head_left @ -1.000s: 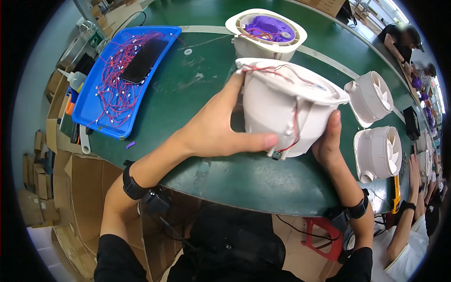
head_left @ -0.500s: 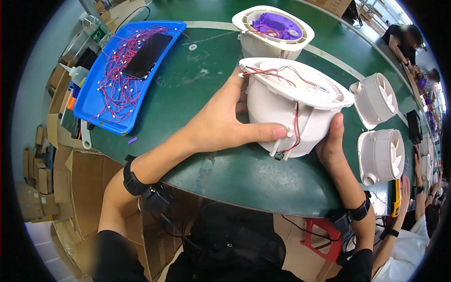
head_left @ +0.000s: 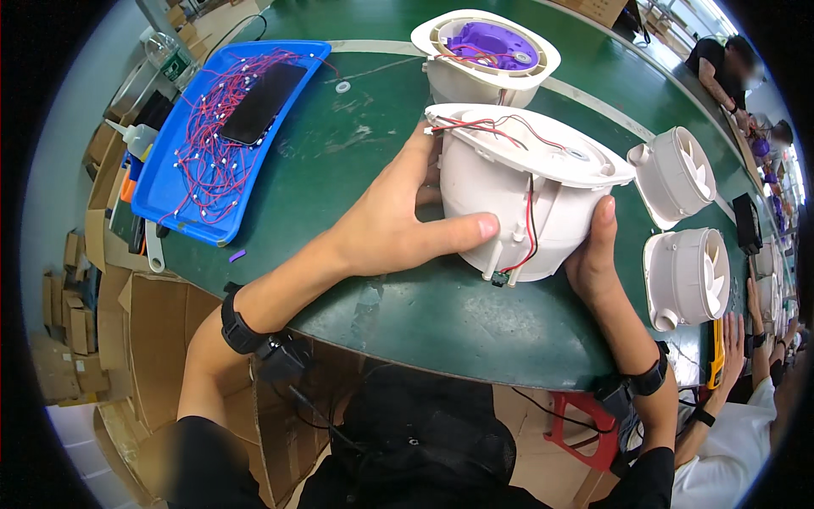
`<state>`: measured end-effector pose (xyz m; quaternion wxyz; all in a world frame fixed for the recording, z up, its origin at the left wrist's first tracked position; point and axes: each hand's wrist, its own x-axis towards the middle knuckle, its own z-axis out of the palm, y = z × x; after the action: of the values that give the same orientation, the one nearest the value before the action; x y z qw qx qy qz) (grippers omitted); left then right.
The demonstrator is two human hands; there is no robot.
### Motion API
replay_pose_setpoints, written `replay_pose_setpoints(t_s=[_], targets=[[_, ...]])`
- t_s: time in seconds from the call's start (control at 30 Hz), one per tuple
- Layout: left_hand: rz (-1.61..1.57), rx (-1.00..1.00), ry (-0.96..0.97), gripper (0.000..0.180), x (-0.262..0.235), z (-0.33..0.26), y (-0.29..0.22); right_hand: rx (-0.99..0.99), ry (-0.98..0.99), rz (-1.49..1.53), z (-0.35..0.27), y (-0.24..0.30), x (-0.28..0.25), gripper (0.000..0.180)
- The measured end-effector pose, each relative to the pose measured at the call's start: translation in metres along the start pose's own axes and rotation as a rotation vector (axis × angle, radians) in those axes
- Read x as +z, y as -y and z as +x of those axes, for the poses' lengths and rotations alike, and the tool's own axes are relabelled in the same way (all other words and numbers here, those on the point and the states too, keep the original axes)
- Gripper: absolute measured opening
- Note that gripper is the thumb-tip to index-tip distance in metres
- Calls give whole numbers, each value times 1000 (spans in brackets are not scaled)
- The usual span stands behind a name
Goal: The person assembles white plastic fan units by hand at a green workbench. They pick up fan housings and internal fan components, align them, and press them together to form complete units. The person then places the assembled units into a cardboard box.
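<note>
A white plastic housing (head_left: pixel 483 199), shaped like a tapered bowl with an oval flange on top, is held between my two hands over the near part of the table. My left hand (head_left: pixel 394 216) grips its left side, thumb across the front wall. Around the right side closes my right hand (head_left: pixel 596 254), its thumb up and its other fingers hidden behind the housing. Red and black wires (head_left: pixel 530 220) run down the front to a small dark connector (head_left: pixel 498 280). More wires with a white plug lie across the flange, beside a small pale ring (head_left: pixel 577 154).
Behind stands a similar housing (head_left: pixel 475 85) with a purple insert (head_left: pixel 496 47). Two white round parts with vanes (head_left: pixel 674 178) sit at right. A blue tray (head_left: pixel 148 199) at left holds red wires and a black phone (head_left: pixel 263 103). Co-workers' hands (head_left: pixel 734 348) show at far right.
The housing has shifted very slightly left in both my hands, and my left thumb sits a little higher and further left. The surroundings have shifted slightly in view too.
</note>
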<state>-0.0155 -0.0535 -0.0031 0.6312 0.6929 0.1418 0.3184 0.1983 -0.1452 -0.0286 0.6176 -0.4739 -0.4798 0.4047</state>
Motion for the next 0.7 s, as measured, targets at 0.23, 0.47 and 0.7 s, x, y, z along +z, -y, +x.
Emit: replay_pose_setpoints(t_s=[0.23,0.47,0.7], targets=[[-81,-26,3,81,-2,1,-5,-107,24,-97,-1,4,9,103],[-57,-16,4,80,0,1,-4,-75,23,-85,-1,0,4,105],[-60,5,26,80,-4,1,0,-61,33,-86,-1,2,4,105]])
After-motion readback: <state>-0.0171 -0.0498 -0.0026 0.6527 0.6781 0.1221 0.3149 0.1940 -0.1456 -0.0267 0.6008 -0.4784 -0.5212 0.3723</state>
